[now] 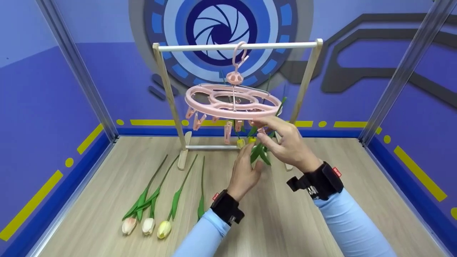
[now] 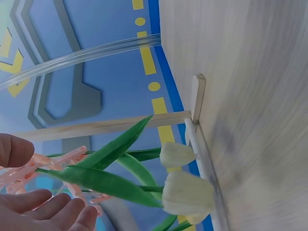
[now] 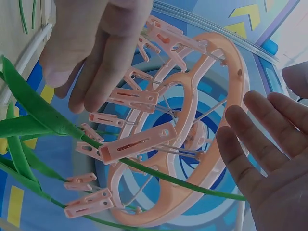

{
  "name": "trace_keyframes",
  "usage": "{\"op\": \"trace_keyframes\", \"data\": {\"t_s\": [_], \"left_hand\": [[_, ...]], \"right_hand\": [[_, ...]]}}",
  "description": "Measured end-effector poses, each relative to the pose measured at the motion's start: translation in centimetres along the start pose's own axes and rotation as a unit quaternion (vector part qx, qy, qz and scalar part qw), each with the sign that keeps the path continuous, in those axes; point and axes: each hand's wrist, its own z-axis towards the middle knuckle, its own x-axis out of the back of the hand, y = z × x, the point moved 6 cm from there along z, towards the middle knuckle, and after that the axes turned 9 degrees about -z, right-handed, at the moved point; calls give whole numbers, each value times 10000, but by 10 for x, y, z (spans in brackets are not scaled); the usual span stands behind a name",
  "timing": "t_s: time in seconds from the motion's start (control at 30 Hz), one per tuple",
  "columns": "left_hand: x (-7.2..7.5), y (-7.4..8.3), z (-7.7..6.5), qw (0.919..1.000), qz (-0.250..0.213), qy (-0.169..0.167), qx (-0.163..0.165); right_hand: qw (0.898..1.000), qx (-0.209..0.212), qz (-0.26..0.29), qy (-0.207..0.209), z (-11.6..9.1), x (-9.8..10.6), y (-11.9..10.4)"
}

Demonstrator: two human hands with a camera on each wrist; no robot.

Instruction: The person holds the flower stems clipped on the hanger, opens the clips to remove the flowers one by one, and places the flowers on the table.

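A pink clip hanger [image 1: 234, 110] hangs by its hook from the white bar of a wooden rack. Its clips hold tulips head down; one clip [image 3: 139, 142] sits across a green stem. White tulip heads [image 2: 187, 192] droop near the rack's lower rod. My right hand [image 1: 287, 142] is at the hanger's right front edge, fingers extended and apart from the thumb. Lower down, my left hand [image 1: 245, 173] is beside the hanging tulip leaves [image 1: 262, 155], its fingers fairly straight. Neither hand grips anything.
On the table's left lie several tulips: a pinkish one [image 1: 129, 226], a white one [image 1: 148, 226] and a yellow one [image 1: 164, 229]. Another stem [image 1: 202, 178] runs behind the left forearm. The rack's wooden legs [image 1: 167, 96] stand on either side of the hanger.
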Motion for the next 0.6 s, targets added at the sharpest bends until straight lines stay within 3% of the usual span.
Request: {"op": "trace_keyframes", "data": {"t_s": [0.17,0.33,0.47,0.6], "left_hand": [[-5,-10,7,9982,-331,-113,490],[-10,-14,15,9965,-440,-222,673],[-11,-13,14,9962,-525,-224,656],[-13,-11,11,9967,-585,-256,508]], "right_hand": [[9976,-41,-160,674,-7,13,8],[9864,-923,-354,1315,-20,27,35],[9780,-1649,-535,1160,-29,25,54],[9741,-2038,-573,787,-35,19,65]]}}
